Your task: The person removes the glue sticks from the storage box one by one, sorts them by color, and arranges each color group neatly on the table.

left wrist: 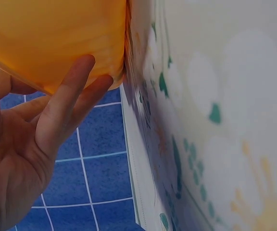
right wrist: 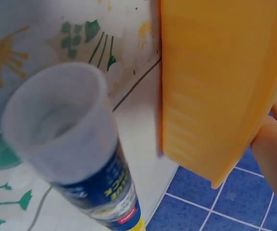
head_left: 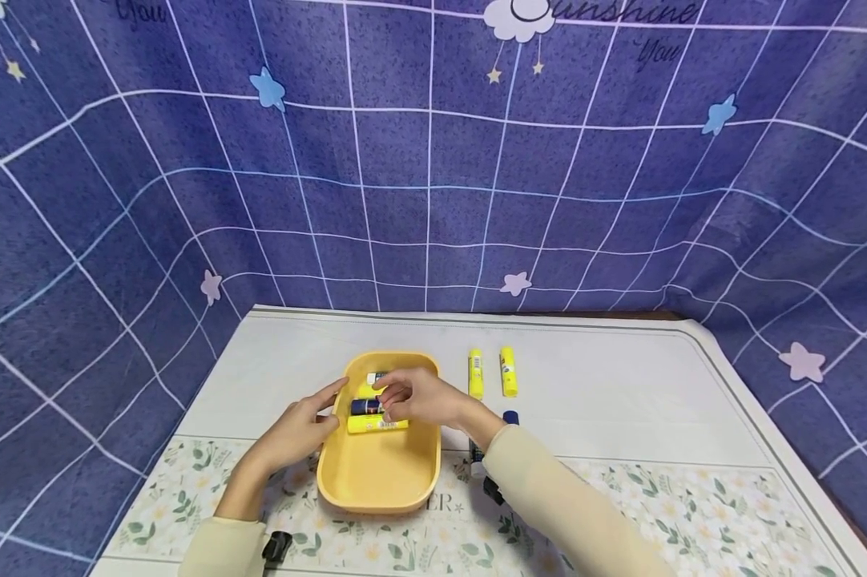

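Observation:
A yellow tray (head_left: 379,481) sits on the table. My left hand (head_left: 300,429) holds its left rim, with long fingers (left wrist: 66,96) against the outer wall in the left wrist view. My right hand (head_left: 422,397) reaches over the right rim, fingers bent above the glue sticks inside. A yellow glue stick (head_left: 364,424) lies nearest in the row; behind it are a navy glue stick (head_left: 364,407), another yellow glue stick (head_left: 365,392) and one with a white end (head_left: 373,378). Fingertips overlap the navy stick's right end; I cannot tell whether they pinch it.
Two yellow glue sticks (head_left: 476,373) (head_left: 509,372) lie right of the tray. A navy glue stick with a translucent white end (right wrist: 88,144) is close to the right wrist camera. A blue end (head_left: 510,417) shows behind my right forearm. A patterned curtain (head_left: 433,216) surrounds the table.

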`<state>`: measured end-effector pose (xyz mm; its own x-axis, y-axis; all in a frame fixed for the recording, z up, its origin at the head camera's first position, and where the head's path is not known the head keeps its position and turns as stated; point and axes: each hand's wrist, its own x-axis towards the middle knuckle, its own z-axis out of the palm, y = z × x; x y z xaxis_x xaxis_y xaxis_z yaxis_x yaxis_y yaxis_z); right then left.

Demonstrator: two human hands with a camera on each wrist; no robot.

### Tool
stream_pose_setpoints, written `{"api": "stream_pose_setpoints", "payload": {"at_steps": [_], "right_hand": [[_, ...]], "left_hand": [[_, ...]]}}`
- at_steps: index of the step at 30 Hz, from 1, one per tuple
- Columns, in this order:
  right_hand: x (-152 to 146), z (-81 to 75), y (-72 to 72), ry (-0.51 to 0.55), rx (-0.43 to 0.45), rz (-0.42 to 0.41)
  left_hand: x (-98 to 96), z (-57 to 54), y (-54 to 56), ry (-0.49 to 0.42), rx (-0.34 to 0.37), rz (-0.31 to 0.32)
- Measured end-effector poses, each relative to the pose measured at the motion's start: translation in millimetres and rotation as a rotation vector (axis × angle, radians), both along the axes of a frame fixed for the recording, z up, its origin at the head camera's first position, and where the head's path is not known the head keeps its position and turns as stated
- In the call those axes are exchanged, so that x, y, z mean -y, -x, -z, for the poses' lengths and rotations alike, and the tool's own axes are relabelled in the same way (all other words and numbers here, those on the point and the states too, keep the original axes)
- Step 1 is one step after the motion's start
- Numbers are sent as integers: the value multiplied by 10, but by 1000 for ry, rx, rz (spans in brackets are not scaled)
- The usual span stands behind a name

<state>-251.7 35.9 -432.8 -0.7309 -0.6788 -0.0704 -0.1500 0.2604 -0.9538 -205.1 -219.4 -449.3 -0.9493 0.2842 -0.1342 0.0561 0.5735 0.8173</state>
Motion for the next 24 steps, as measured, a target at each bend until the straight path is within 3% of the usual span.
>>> {"api": "stream_pose_setpoints", "payload": {"at_steps": [9, 24], "right_hand": [[154, 31, 29, -185, -134, -22], [277, 52, -36, -383, -200, 10]], "left_hand": [[22, 1, 3, -5, 5, 8], [1, 2, 10, 11, 12, -8]]}}
